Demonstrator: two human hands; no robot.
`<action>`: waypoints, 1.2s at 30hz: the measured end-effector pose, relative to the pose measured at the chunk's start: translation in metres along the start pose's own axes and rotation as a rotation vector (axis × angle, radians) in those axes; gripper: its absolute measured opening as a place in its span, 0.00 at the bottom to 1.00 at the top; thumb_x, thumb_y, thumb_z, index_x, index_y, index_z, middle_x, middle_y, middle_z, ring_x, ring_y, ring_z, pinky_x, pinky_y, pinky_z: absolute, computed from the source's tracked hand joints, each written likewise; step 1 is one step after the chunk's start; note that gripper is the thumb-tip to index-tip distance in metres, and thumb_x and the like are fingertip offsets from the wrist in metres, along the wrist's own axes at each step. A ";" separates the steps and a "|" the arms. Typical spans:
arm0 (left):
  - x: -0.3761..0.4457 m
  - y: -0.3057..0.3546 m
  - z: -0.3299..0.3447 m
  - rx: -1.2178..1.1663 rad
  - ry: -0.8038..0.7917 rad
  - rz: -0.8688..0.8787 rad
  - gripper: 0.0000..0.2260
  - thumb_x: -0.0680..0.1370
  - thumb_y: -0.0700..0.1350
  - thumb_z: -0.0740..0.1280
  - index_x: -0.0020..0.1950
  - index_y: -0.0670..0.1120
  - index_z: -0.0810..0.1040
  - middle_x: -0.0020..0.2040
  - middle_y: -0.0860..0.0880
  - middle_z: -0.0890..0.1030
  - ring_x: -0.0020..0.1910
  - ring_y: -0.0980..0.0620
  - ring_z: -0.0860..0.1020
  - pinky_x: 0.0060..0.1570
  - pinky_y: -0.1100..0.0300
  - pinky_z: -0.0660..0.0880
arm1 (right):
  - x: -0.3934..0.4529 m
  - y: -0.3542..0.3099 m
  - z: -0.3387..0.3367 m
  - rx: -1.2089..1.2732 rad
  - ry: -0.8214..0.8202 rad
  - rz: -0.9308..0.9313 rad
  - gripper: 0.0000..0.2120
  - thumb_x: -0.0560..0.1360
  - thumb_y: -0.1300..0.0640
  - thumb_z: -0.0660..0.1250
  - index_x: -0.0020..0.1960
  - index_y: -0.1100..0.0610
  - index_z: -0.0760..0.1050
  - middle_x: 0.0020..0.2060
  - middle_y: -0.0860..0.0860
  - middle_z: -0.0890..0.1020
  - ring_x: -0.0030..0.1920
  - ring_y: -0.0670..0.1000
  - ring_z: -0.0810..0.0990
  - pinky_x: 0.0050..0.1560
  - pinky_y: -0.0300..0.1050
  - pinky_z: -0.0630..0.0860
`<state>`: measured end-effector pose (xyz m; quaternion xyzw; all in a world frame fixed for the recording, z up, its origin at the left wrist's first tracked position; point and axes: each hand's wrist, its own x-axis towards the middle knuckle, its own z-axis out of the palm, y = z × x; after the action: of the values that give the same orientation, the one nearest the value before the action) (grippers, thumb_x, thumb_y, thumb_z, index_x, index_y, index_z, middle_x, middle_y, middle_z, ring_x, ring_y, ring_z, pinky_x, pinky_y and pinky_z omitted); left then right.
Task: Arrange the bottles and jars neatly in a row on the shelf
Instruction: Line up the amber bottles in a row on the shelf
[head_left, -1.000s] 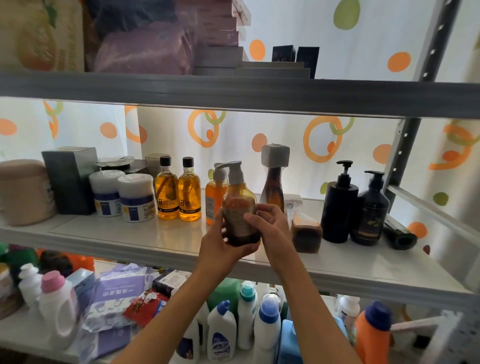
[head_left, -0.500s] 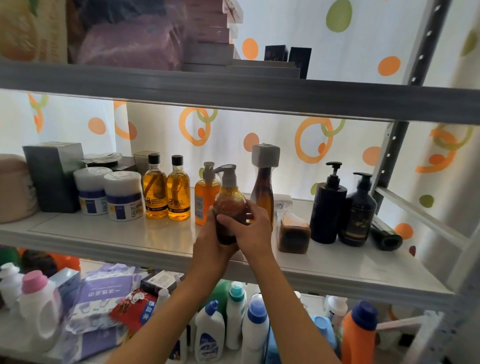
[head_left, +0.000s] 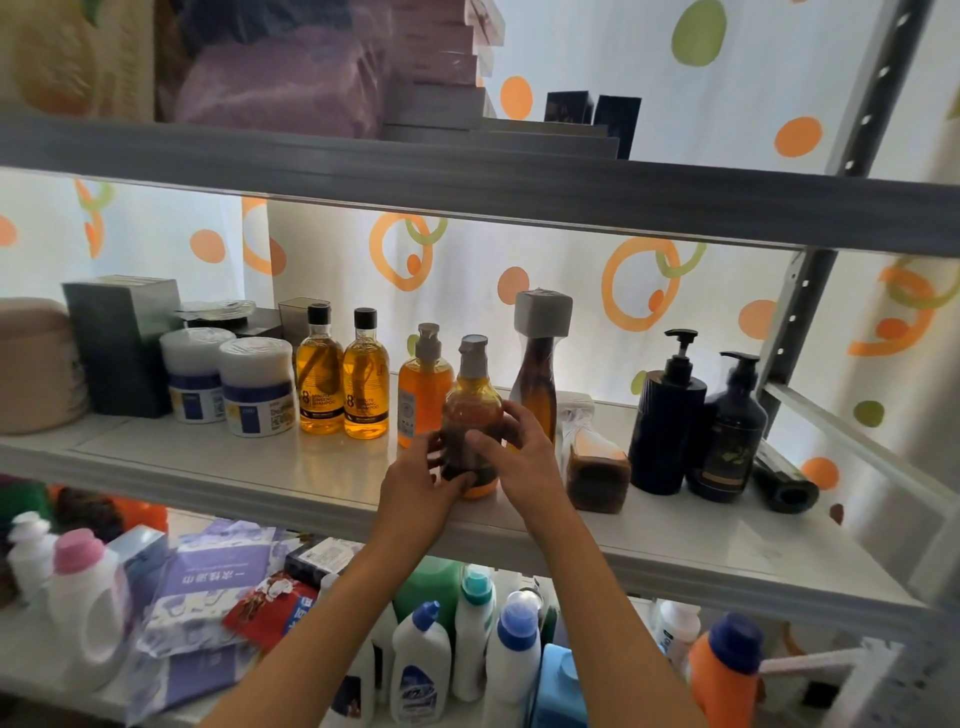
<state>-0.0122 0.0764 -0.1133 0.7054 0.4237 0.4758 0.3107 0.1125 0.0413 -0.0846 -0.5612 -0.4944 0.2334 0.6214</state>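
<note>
At the centre of the frame, a person's left hand (head_left: 423, 475) and right hand (head_left: 522, 457) both curl around the lower body of an amber pump bottle (head_left: 471, 415), which stands upright on the white shelf (head_left: 249, 470), slightly in front of the other bottles. To finish this step well, it should probably slide straight back, kept upright, into the gap between the orange pump bottle (head_left: 423, 387) at its left and the tall brown bottle (head_left: 537, 387) at its right, with its pump turned to match its neighbours. The smooth, glossy shelf board should let it slide easily. Further left stand two amber shampoo bottles (head_left: 343, 379) and two white jars (head_left: 228, 387); at right, two dark pump bottles (head_left: 696, 426). Behind hangs a bright curtain (head_left: 519, 249) with orange rings.
</note>
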 end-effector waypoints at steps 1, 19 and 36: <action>0.001 -0.001 0.000 0.005 -0.008 -0.005 0.27 0.71 0.45 0.76 0.67 0.50 0.71 0.62 0.51 0.80 0.59 0.49 0.79 0.60 0.50 0.76 | 0.001 0.001 0.000 -0.024 0.008 0.006 0.25 0.76 0.48 0.71 0.71 0.46 0.67 0.64 0.47 0.76 0.61 0.49 0.76 0.50 0.32 0.73; 0.035 -0.008 0.013 0.181 0.066 0.036 0.13 0.71 0.46 0.75 0.52 0.46 0.76 0.50 0.49 0.82 0.46 0.50 0.80 0.42 0.63 0.69 | 0.013 0.018 0.027 -0.099 0.331 0.095 0.11 0.77 0.46 0.68 0.52 0.53 0.74 0.42 0.45 0.78 0.42 0.44 0.78 0.37 0.28 0.70; 0.040 -0.018 0.012 0.150 -0.134 0.243 0.09 0.77 0.37 0.65 0.54 0.47 0.80 0.50 0.51 0.82 0.47 0.59 0.78 0.43 0.77 0.71 | 0.018 0.025 0.027 0.004 0.142 0.168 0.06 0.78 0.57 0.67 0.54 0.52 0.73 0.47 0.47 0.78 0.51 0.51 0.80 0.54 0.50 0.82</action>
<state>0.0013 0.1200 -0.1161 0.8028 0.3479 0.4287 0.2252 0.1028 0.0756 -0.1042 -0.6145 -0.3998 0.2454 0.6343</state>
